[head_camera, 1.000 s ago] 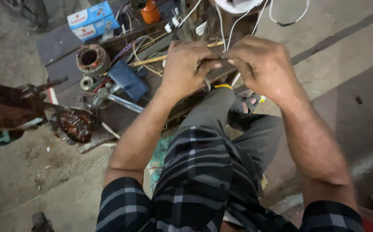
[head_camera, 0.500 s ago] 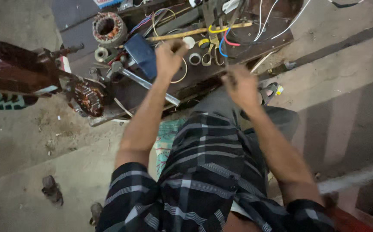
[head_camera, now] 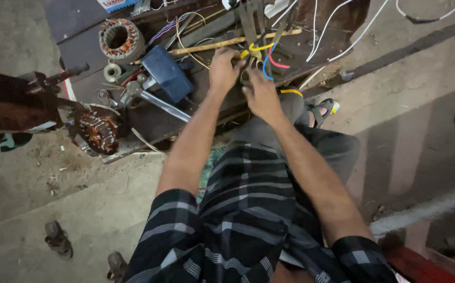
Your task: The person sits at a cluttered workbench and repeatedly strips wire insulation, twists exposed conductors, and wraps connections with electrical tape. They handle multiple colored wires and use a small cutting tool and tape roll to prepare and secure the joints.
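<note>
The dark work board [head_camera: 148, 118] fills the top of the view, and its upper edge is cut off. At 10 o'clock from the hands stands a copper-wound stator [head_camera: 121, 40], and nearer to them a blue box [head_camera: 166, 72]. The left hand [head_camera: 225, 67] and the right hand [head_camera: 259, 94] meet over a bundle of yellow, blue and red wires [head_camera: 263, 56]. Both hands curl closed around the wires, but the fingertips are hidden, so the exact grip is hard to make out.
</note>
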